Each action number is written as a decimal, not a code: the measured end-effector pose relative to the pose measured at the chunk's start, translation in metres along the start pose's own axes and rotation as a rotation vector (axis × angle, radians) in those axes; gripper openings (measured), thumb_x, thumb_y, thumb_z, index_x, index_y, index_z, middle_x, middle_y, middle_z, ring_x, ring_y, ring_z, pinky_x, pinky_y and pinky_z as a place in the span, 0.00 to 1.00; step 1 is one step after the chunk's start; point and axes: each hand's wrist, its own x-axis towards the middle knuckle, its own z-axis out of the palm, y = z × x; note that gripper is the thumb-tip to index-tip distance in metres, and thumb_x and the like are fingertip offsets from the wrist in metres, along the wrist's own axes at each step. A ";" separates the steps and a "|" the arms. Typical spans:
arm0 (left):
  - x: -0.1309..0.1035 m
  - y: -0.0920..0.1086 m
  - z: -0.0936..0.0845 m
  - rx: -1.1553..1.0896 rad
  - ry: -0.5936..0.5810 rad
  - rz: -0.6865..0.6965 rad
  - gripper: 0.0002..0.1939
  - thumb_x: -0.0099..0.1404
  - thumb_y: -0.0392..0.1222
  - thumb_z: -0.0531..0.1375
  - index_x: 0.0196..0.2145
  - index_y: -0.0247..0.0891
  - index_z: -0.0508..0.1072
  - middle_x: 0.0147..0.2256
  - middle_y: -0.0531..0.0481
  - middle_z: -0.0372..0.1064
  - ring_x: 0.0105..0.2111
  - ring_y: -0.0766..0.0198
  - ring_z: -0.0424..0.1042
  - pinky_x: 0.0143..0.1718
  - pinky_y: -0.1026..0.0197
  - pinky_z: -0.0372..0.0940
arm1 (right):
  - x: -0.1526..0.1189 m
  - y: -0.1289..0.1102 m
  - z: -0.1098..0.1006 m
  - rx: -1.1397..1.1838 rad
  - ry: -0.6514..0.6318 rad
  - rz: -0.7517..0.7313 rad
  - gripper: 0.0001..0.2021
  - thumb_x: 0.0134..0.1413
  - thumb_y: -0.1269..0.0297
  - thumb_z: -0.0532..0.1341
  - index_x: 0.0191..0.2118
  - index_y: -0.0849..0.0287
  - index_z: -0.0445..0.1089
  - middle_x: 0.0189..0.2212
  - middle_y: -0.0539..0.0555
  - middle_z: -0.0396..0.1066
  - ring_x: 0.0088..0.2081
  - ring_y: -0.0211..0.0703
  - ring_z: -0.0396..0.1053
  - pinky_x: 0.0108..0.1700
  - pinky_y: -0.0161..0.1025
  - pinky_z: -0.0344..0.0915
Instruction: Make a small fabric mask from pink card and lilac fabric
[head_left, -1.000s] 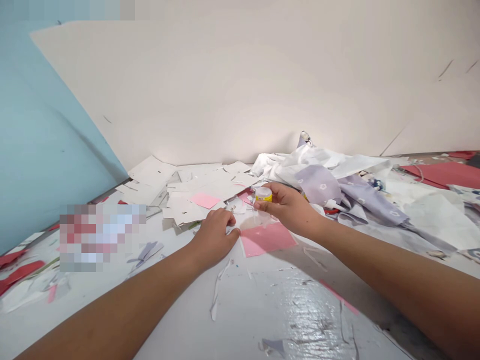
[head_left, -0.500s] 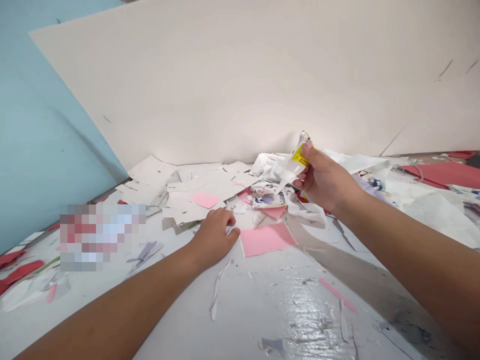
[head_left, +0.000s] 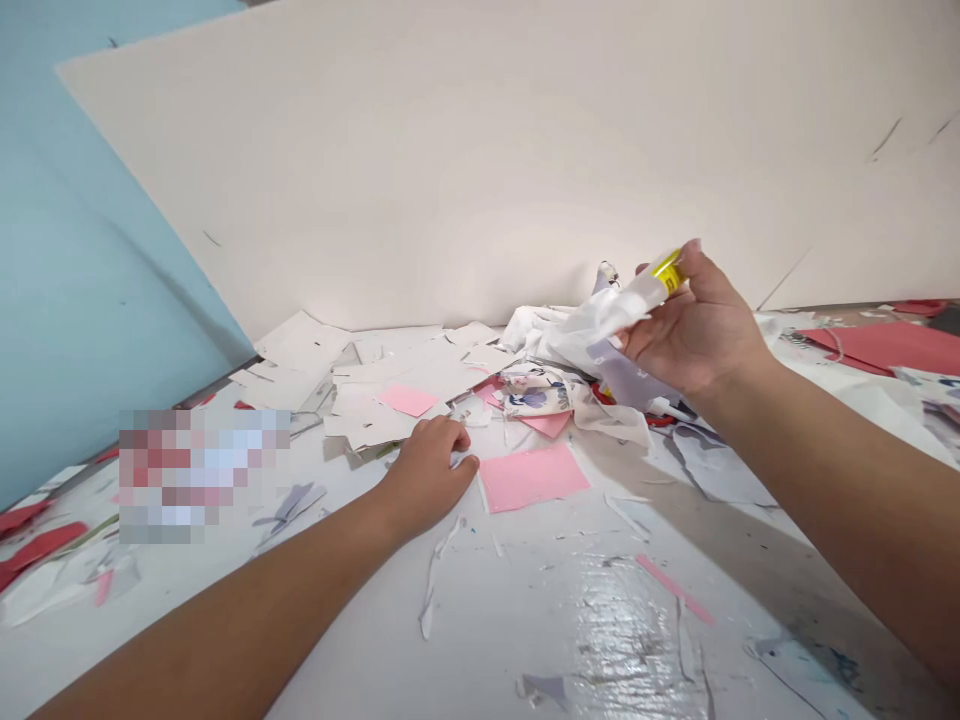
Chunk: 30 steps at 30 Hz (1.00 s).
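Board (head_left: 465, 150): large, pale, smooth sheet leaning across upper frame.
Worktop (head_left: 570, 620): white, glossy, strewn with paper scraps.
Paper pile (head_left: 390, 385): flat white offcuts, centre left.
Pink square (head_left: 531, 477): matte paper, lying flat at centre.
Left hand (head_left: 427, 472): palm down, fingers curled, pressing worktop just left of pink square.
Right hand (head_left: 694, 330): raised at centre right, fingers clamped on glue tube.
Glue tube (head_left: 651, 282): translucent, yellow label, tilted, nozzle pointing lower left.

Bright, even light from above; white glare on the glossy white paint-flecked bench (head_left: 600, 620), soft arm shadows to the right, wide-angle bowing at the edges, a pixelated patch at left
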 end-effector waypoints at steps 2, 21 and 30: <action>0.000 0.001 0.000 0.000 0.002 -0.002 0.04 0.54 0.42 0.51 0.28 0.41 0.62 0.32 0.51 0.62 0.37 0.59 0.60 0.32 0.59 0.58 | -0.001 0.001 -0.003 -0.162 -0.136 0.032 0.09 0.42 0.51 0.60 0.20 0.46 0.64 0.22 0.47 0.66 0.26 0.40 0.63 0.25 0.36 0.63; 0.001 0.001 0.000 0.005 -0.015 -0.010 0.04 0.54 0.42 0.50 0.28 0.40 0.61 0.32 0.50 0.62 0.38 0.58 0.60 0.32 0.59 0.57 | -0.002 0.040 -0.009 -0.790 -0.501 0.452 0.11 0.37 0.58 0.66 0.26 0.57 0.65 0.25 0.48 0.62 0.27 0.35 0.62 0.27 0.31 0.63; 0.000 0.000 0.000 0.007 -0.006 -0.001 0.04 0.54 0.42 0.50 0.28 0.41 0.61 0.32 0.51 0.62 0.37 0.60 0.60 0.31 0.60 0.58 | -0.002 0.042 -0.008 -0.810 -0.509 0.456 0.12 0.38 0.57 0.65 0.27 0.58 0.64 0.25 0.48 0.62 0.27 0.35 0.62 0.27 0.31 0.63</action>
